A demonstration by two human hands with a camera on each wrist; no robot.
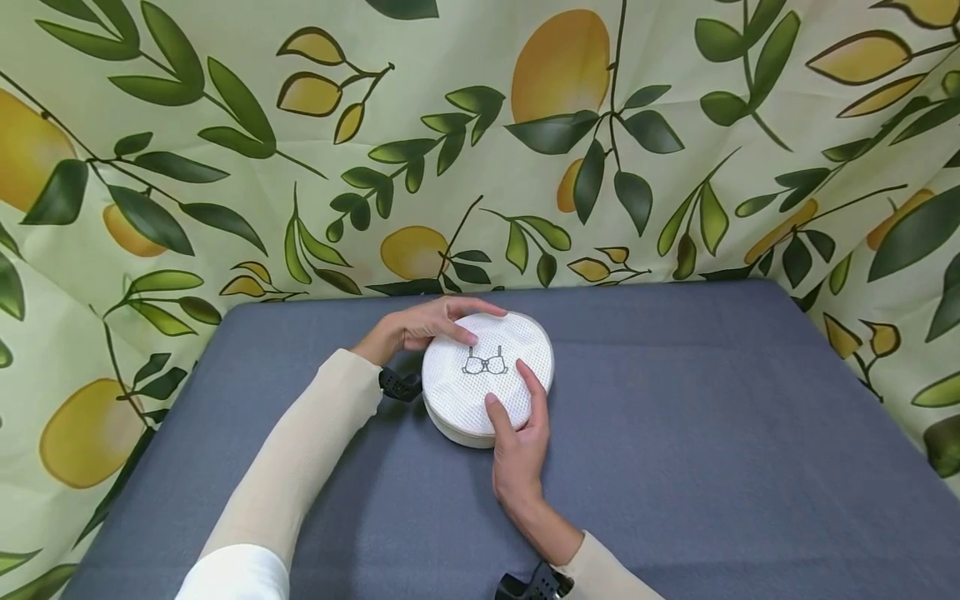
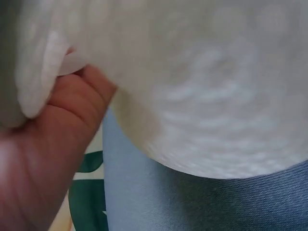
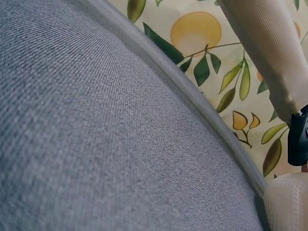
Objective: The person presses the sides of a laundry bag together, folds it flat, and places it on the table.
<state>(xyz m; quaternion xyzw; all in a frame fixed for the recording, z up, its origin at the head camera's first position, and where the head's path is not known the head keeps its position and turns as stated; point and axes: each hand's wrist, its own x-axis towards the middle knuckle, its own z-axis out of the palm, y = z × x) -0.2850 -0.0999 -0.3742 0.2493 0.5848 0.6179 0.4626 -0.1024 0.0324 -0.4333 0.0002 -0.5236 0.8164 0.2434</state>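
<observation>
A round white mesh bra wash bag [image 1: 457, 392], printed with a small bra outline, is between my two hands over the grey table. My left hand [image 1: 431, 323] grips its far left edge, with one finger along the rim and another digit lying on the top. At the near right edge my right hand [image 1: 521, 450] holds it, thumb and a finger on the top face. Up close in the left wrist view, the bag [image 2: 216, 96] is blurred and white fabric covers part of the left hand [image 2: 67, 115]. The right wrist view catches only the bag's side [image 3: 286, 204]; the right hand is outside it.
The grey cloth-covered table [image 1: 712, 433] extends on both sides of the bag. Behind it and at its sides hangs a curtain [image 1: 450, 167] with lemons and leaves. A black wrist strap [image 1: 400, 385] on the left arm sits beside the bag; another [image 1: 536, 583] is on the right wrist.
</observation>
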